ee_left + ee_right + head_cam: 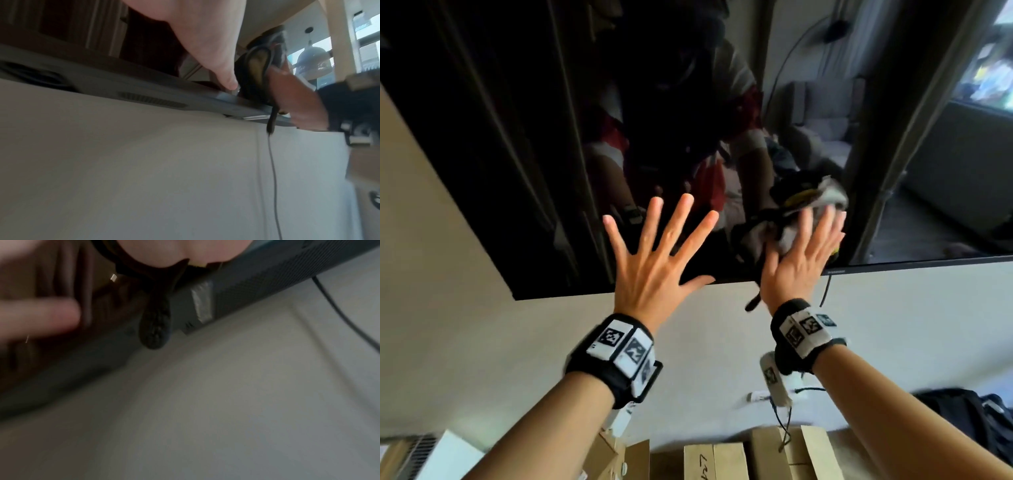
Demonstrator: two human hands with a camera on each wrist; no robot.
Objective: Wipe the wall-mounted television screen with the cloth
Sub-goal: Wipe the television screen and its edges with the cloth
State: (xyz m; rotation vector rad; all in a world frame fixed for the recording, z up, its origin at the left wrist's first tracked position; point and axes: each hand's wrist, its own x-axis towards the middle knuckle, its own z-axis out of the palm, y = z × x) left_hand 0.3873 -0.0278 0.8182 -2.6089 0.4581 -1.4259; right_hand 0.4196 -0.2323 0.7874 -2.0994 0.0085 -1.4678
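The dark wall-mounted television (524,144) fills the upper head view and mirrors the room. My left hand (654,246) lies flat on the lower screen with fingers spread wide. To its right my right hand (804,250) presses a crumpled cloth (780,222), black, white and yellow, against the screen with straight fingers. A dark strap of the cloth (753,301) hangs below the television's bottom edge. In the left wrist view my thumb (216,65) touches the bottom bezel (144,91) beside the cloth (255,73). The right wrist view shows the hanging strap (155,324), blurred.
The pale wall (705,363) runs below the screen. A thin cable (273,178) drops from the television down the wall. Cardboard boxes (726,459) stand under my arms, a black bag (969,414) at the lower right, a white box (445,455) at the lower left.
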